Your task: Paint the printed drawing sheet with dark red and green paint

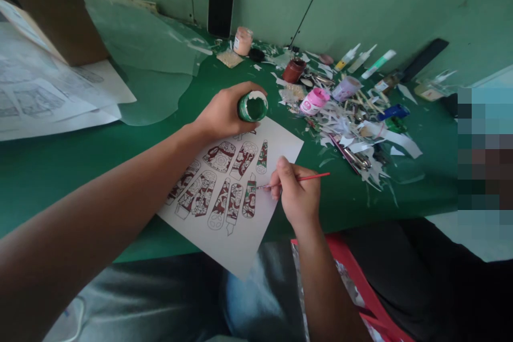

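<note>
My left hand (224,109) is wrapped round an open jar of green paint (253,108), tilted so its mouth faces me, above the top edge of a paper sheet. Between the fingers of my right hand (298,192) is a thin red-handled paintbrush (312,176). Its tip touches or nearly touches a small printed shape at the right of the sheet. The white sheet (248,246) carries several outlined patterned shapes, many filled with dark red-brown. Green patches show on the two rightmost shapes. The sheet's lower corner hangs over the table edge.
Open jars of pink (315,101), dark red (294,70) and lilac paint (346,88) stand among paper scraps (360,139) at the right. A phone (221,1) leans on the back wall near a peach jar (242,41). Printed sheets (80,117) and a cardboard box (80,26) lie left.
</note>
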{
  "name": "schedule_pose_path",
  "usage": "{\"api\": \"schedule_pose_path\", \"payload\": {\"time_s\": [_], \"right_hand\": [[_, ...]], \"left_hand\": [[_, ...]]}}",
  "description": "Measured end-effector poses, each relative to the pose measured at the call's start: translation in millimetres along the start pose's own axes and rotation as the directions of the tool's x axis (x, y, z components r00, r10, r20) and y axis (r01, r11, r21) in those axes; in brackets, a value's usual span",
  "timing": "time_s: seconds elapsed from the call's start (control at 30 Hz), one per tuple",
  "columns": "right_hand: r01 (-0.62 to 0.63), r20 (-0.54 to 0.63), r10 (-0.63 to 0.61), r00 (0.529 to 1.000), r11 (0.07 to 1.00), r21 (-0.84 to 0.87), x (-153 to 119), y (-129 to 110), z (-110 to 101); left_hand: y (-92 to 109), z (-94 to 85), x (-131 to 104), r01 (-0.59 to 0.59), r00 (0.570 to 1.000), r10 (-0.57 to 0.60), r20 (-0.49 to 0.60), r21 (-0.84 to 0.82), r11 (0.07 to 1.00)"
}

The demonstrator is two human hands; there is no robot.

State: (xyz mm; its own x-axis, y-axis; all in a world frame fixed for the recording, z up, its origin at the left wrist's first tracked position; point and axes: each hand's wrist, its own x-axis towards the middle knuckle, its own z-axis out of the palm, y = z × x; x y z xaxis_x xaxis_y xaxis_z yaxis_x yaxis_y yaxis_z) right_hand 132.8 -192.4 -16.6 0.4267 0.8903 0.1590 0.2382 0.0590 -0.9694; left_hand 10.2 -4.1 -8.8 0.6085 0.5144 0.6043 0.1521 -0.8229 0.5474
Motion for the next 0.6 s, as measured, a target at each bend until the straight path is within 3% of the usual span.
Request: {"api": "schedule_pose_path", "payload": {"time_s": [0.6], "right_hand": [[0.017,-0.017,-0.020,1.000,0.988,-0.151,0.3,-2.0,1.5]], "left_hand": [[-0.8,0.2,-0.3,-0.003,1.000,0.003,0.000,-0.013,1.000]]}}
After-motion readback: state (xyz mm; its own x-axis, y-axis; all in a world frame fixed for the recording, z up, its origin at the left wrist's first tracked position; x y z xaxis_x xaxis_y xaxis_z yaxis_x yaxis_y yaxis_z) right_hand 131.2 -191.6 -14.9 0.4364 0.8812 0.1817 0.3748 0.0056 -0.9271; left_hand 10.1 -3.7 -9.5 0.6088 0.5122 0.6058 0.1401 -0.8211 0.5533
